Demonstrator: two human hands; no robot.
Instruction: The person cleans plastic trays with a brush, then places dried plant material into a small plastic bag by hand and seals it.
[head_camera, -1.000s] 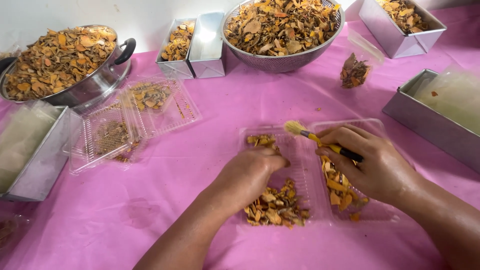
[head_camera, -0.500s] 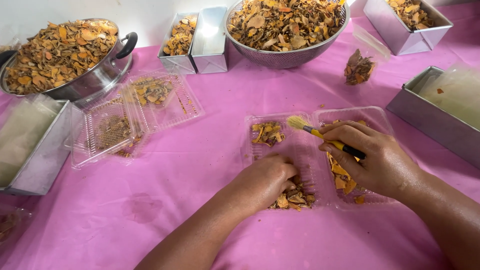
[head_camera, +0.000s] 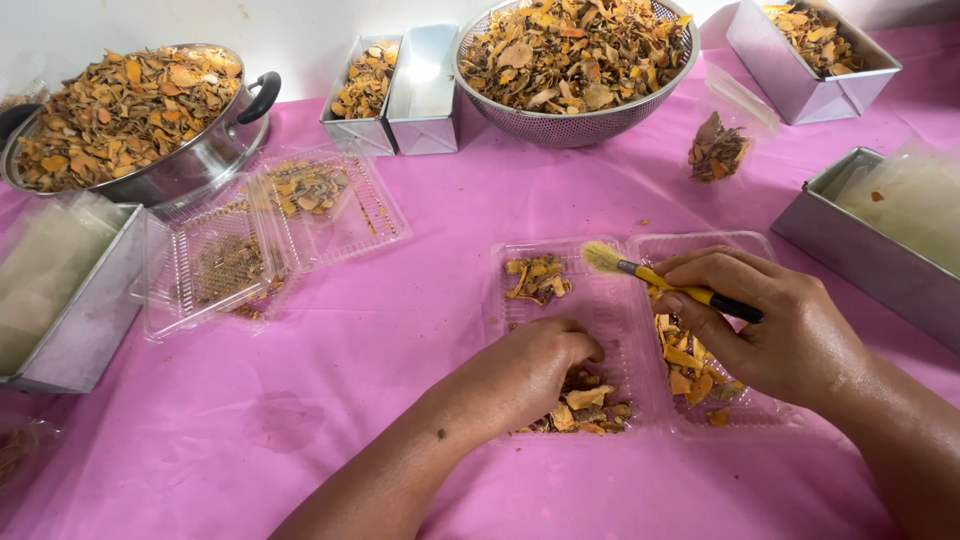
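An open clear plastic clamshell box lies on the pink tablecloth, with dried orange-brown slices in both halves. My left hand rests knuckles-up in the near part of the left half, fingers curled over a pile of slices. My right hand hovers over the right half and holds a small brush with a yellow-and-black handle, its pale bristles pointing left over the box's middle ridge.
A metal colander and a handled pot full of dried slices stand at the back. Metal rectangular tins ring the work area. A second open clamshell lies at left, a small filled bag at back right.
My left hand slid nearer along the left half of the box onto the near pile of slices. The right hand with the brush stayed almost still.
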